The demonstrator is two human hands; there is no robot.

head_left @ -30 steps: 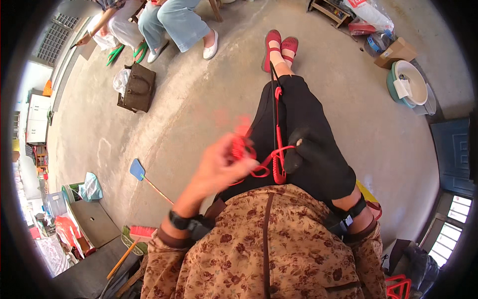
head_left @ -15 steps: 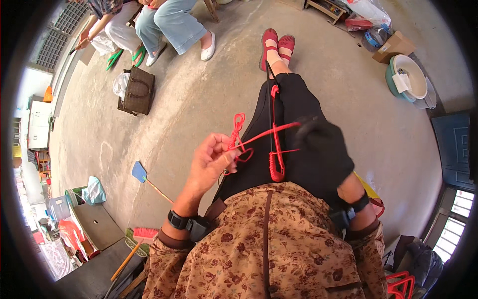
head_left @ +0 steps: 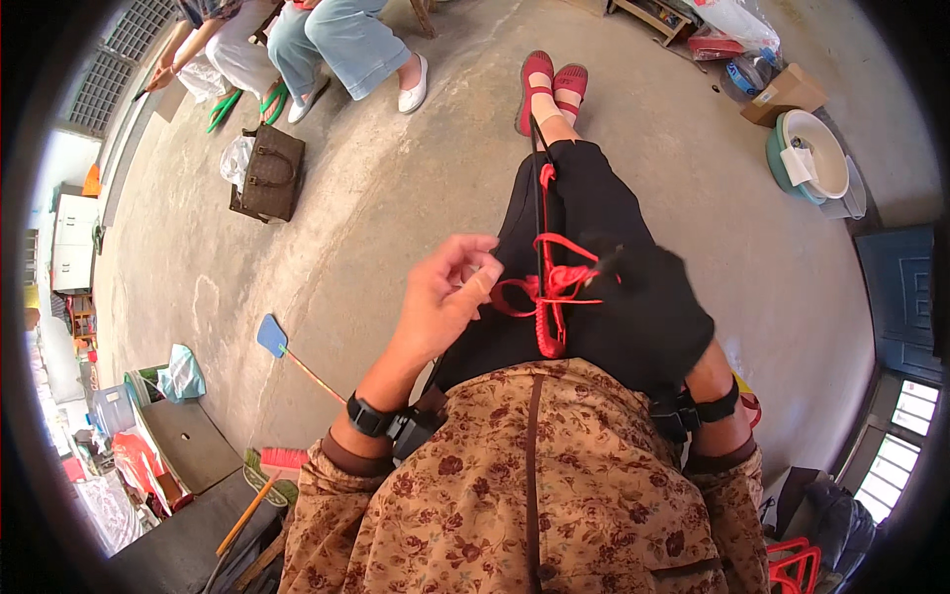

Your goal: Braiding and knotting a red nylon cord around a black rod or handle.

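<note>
A red cord [head_left: 566, 280] lies in a loose bundle with loops across a narrow red frame [head_left: 550, 342] wrapped in tight coils, which rests over my lap. A black strap [head_left: 538, 213] runs from the frame toward my feet. My right hand [head_left: 648, 302], in a black glove, is closed at the right of the bundle with cord at its fingertips; the dark glove blends with my trousers and blurs. My left hand [head_left: 450, 297], bare, hovers left of the loops. Its fingers are loosely bent and apart, with no cord visible in them.
A brown handbag [head_left: 269, 176] stands on the concrete floor near two seated people. A blue fly swatter [head_left: 272, 337] is at my left, beside a broom [head_left: 282, 460]. Basins [head_left: 819, 148] and a cardboard box [head_left: 787, 94] sit at far right.
My left hand has let go of the cord bundle. The bundle has passed rightward across the red frame toward my gloved right hand.
</note>
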